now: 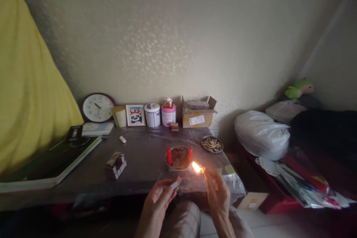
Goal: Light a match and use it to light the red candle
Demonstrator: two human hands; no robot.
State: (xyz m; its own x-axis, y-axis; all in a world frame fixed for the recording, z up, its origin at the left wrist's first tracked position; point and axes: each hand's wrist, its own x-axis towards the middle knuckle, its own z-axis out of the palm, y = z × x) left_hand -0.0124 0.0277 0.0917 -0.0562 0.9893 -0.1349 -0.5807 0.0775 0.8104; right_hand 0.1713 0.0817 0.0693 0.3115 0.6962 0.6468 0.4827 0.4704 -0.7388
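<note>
My right hand pinches a burning match, its flame just right of a round dish. Two short red candles stand in that dish, one on the left and one on the right. My left hand holds a small matchbox near the front edge of the dark table. Both hands hover above my lap, a little apart from each other.
A small metal plate of matchsticks lies behind the flame. A block of boxes sits to the left, with a clock, tins, a picture frame and a cardboard box along the wall. Bags pile up on the right.
</note>
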